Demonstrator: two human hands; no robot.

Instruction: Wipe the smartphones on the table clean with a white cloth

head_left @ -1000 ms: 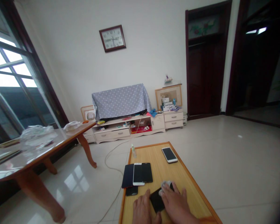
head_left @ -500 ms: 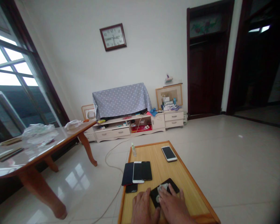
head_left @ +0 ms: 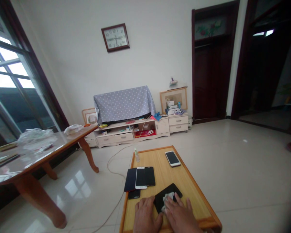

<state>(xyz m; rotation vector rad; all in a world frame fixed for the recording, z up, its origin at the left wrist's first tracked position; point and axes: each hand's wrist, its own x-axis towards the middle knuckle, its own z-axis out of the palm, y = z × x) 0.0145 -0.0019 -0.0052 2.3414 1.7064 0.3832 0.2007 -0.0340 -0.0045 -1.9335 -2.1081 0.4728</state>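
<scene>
On a small wooden table [head_left: 191, 187] lies a black phone [head_left: 176, 188], turned at a slant. A crumpled whitish tissue [head_left: 169, 196] is pressed onto its screen under the fingers of my right hand [head_left: 180, 215]. Some fingers of that hand reach past the tissue over the glass. My left hand [head_left: 145, 213] rests on the tabletop, its fingers and thumb against the phone's near left edge, holding it. Left of my hands are a white phone [head_left: 141, 178], a black phone [head_left: 149, 176], a dark blue phone [head_left: 130, 180] and a smaller dark phone [head_left: 134, 194], grouped closely.
Another white phone [head_left: 172, 159] lies at the table's far right. A small clear spray bottle [head_left: 136, 155] stands at its far left corner. A cable [head_left: 109, 166] runs across the floor. A larger table [head_left: 65, 142] with plastic bags stands to the left.
The tissue under my right hand has shifted slightly on the phone's screen. My left hand stays at the phone's edge. The whole view has moved a little.
</scene>
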